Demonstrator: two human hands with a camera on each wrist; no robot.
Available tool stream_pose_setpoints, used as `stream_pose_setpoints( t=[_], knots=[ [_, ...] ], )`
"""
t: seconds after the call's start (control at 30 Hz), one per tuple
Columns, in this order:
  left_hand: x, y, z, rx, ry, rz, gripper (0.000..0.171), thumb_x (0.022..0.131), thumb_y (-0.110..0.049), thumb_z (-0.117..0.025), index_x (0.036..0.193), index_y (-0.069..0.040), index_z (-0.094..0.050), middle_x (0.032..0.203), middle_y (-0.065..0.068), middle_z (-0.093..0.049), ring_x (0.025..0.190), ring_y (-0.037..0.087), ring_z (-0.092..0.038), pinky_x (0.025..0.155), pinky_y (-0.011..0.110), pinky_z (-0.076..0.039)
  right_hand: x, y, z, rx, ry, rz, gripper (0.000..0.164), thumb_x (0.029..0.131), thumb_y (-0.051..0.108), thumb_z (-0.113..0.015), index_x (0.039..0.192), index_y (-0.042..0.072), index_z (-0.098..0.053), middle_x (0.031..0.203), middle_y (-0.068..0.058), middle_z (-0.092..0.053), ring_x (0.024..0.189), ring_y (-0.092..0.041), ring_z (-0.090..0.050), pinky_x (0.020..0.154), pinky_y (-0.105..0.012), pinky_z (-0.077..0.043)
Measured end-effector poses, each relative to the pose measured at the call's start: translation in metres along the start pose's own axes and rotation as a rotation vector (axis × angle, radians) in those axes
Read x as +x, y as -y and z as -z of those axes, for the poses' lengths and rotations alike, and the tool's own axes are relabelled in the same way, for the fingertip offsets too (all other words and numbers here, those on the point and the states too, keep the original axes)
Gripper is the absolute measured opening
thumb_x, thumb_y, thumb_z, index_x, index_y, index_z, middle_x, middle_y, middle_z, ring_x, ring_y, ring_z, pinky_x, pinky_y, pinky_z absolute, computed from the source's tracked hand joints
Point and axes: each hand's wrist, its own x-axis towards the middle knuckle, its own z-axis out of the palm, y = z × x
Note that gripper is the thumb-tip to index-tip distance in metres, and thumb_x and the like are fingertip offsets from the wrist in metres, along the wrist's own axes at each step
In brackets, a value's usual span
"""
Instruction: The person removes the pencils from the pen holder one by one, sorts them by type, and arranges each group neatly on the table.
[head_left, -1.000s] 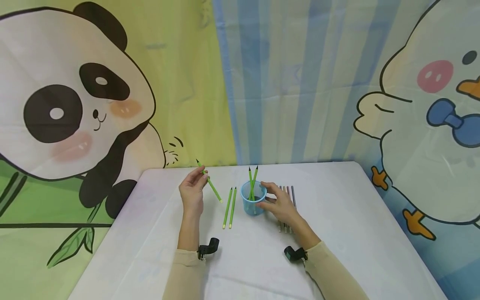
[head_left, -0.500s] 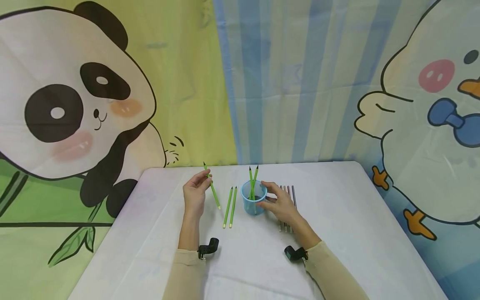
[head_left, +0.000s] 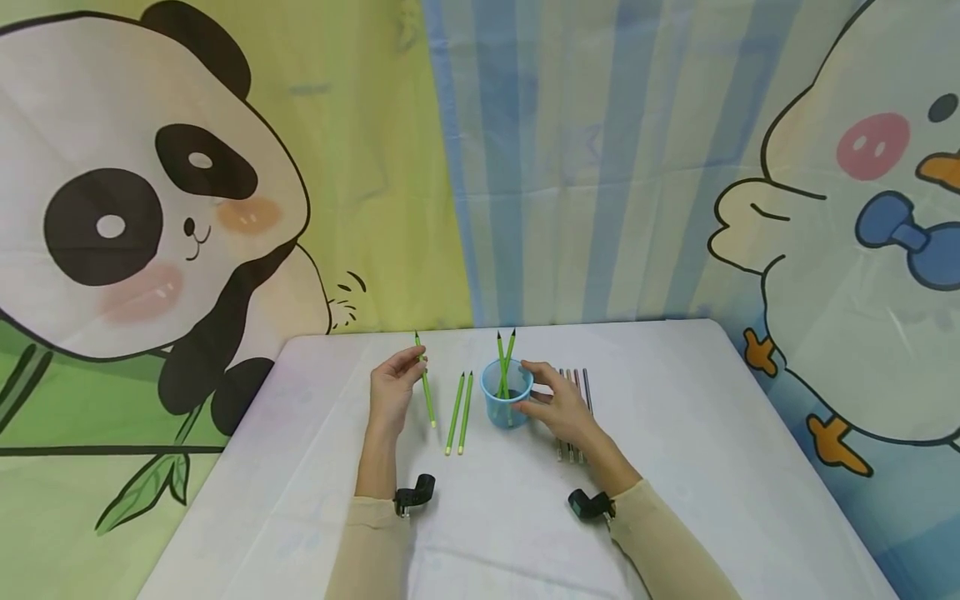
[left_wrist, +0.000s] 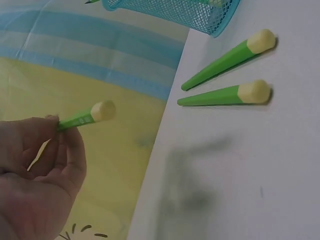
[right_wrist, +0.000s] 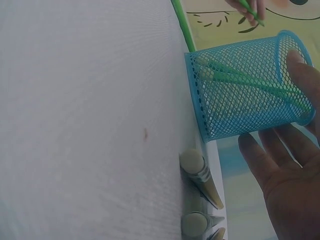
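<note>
A green pencil [head_left: 428,402] is pinched between the thumb and fingers of my left hand [head_left: 392,390], above the left side of the table. Its dark point is up and its pale yellow end hangs down; that end [left_wrist: 103,110] faces the camera in the left wrist view. My right hand [head_left: 564,412] holds the blue mesh pencil cup [head_left: 497,414] from the right, with the thumb at its rim and fingers along its side. Inside the upright cup, two green pencils [head_left: 502,367] cross, points up. Two more green pencils [head_left: 454,414] lie side by side between the left hand and cup.
Several metallic-looking pencils [head_left: 587,392] lie in a row right of the cup, partly hidden by the right hand and forearm. All stand on a white-covered table [head_left: 495,533]. Printed curtains [head_left: 555,167] hang behind its far edge.
My left hand has moved slightly right, and its pencil has swung from a slant to nearly upright, its yellow end lower. The right hand and cup have stayed in place.
</note>
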Motion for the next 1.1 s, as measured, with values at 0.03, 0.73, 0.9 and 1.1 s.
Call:
stream_pose_setpoints(
  t=[0.03, 0.73, 0.9, 1.1],
  knots=[
    [0.000, 0.001, 0.000, 0.038, 0.019, 0.009, 0.028, 0.096, 0.001, -0.071, 0.124, -0.001, -0.073, 0.120, 0.010, -0.073, 0.112, 0.019, -0.069, 0.088, 0.019, -0.060, 0.000, 0.001, 0.000, 0.002, -0.002, -0.001, 0.077, 0.087, 0.012, -0.086, 0.152, 0.004, -0.047, 0.152, -0.022, -0.052, 0.140, -0.042, -0.051, 0.111, -0.052, -0.050],
    [0.001, 0.026, -0.010, 0.463, 0.169, 0.045, 0.027, 0.097, -0.005, -0.071, 0.124, -0.004, -0.075, 0.126, 0.016, -0.073, 0.114, 0.026, -0.066, 0.090, 0.032, -0.056, -0.009, 0.029, -0.001, 0.034, -0.003, 0.012, 0.073, 0.087, -0.002, -0.081, 0.150, -0.005, -0.045, 0.149, -0.034, -0.049, 0.139, -0.053, -0.048, 0.112, -0.062, -0.046],
    [0.000, 0.031, -0.011, 0.484, 0.179, 0.068, 0.025, 0.097, -0.005, -0.071, 0.121, -0.007, -0.077, 0.122, 0.012, -0.074, 0.112, 0.025, -0.067, 0.091, 0.036, -0.057, -0.008, 0.028, -0.001, 0.019, 0.001, 0.024, 0.073, 0.088, 0.000, -0.081, 0.151, -0.006, -0.044, 0.150, -0.034, -0.048, 0.138, -0.053, -0.048, 0.111, -0.062, -0.046],
    [-0.001, 0.039, -0.012, 0.498, 0.201, 0.082, 0.025, 0.098, -0.005, -0.070, 0.122, -0.009, -0.077, 0.119, 0.011, -0.074, 0.103, 0.021, -0.068, 0.079, 0.027, -0.058, -0.006, 0.025, 0.000, 0.031, 0.006, 0.004, 0.073, 0.087, -0.001, -0.081, 0.150, -0.005, -0.045, 0.149, -0.034, -0.049, 0.139, -0.053, -0.048, 0.112, -0.063, -0.045]
  ],
)
